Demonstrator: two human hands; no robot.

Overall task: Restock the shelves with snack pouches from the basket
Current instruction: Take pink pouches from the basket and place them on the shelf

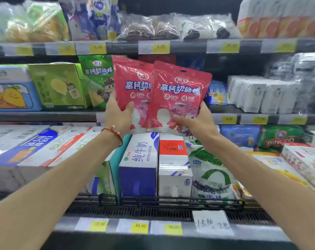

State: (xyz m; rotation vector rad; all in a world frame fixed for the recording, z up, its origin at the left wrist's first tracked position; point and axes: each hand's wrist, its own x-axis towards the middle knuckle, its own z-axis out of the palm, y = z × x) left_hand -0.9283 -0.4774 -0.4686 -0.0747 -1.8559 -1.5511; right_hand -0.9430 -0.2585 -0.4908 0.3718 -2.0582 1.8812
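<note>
You held two red snack pouches upright in front of the middle shelf (pixel 44 116), their bottom edges hanging just below its front lip. The right red pouch (pixel 178 94) overlapped the front of the left red pouch (pixel 131 82). Both showed white and blue lettering.

Your left hand (pixel 118 116) gripped the left pouch at its lower left edge, thumb curled over the front. A red string bracelet (pixel 113 132) circled that wrist. Your right hand (pixel 196 120) gripped the lower right corner of the right pouch, thumb laid across the front and fingers behind.

On the middle shelf, toward its left, a green pouch (pixel 97 78) of the same style stood upright, just behind the left red pouch. Further left on that shelf sat a green carton (pixel 57 85) and a blue box with a mango picture (pixel 12 94). Toward its right end stood a row of white cartons (pixel 257 94).

Above the middle shelf, clear bags (pixel 147 27) held dark pieces, too blurred to name.

Below the middle shelf, a black wire rail (pixel 171 200) fenced a bay holding a blue and white milk box (pixel 140 159), a white and red box (pixel 173 159) and a green and white bag (pixel 210 168).
</note>
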